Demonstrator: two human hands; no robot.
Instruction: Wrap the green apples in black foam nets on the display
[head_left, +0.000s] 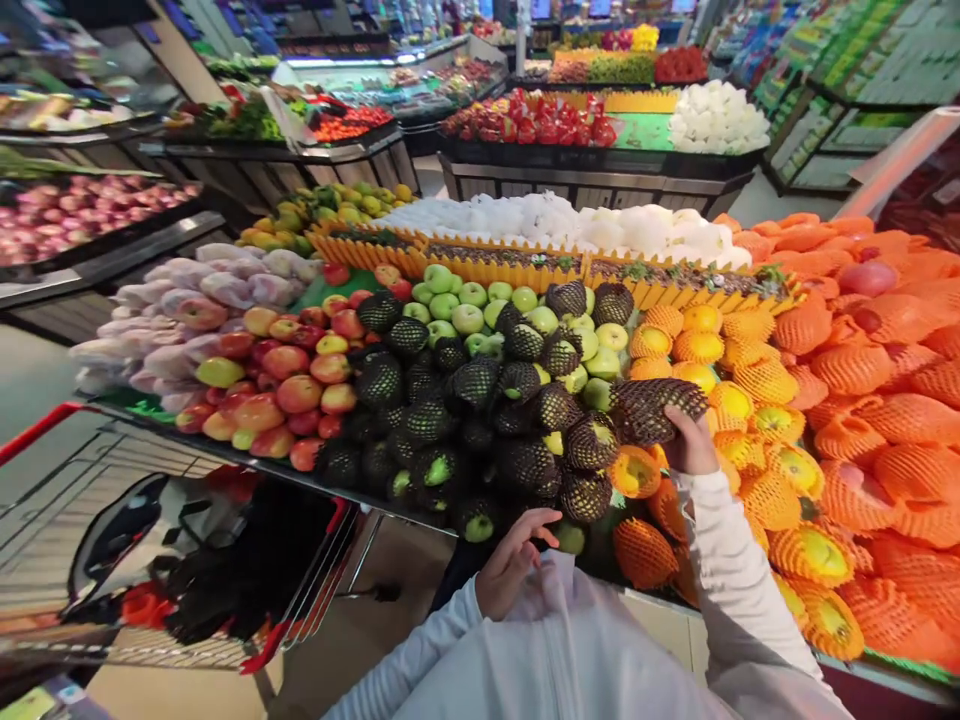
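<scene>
My right hand is closed on a fruit in a dark foam net, at the border between the black-netted fruit and the orange-netted fruit. The net covers it, so the kind of fruit inside is hidden. Below and to the left, my left hand hovers before my chest near the display's front edge, fingers apart and nothing in them. Just beyond it lie green apples in black foam nets. Bare green apples are heaped behind these, and yellow-orange netted fruit lies right of my right hand.
Red apples and pale wrapped fruit fill the left of the display. Large orange-netted fruit covers the right end. A yellow picket divider runs behind. A shopping cart with dark items stands at the left.
</scene>
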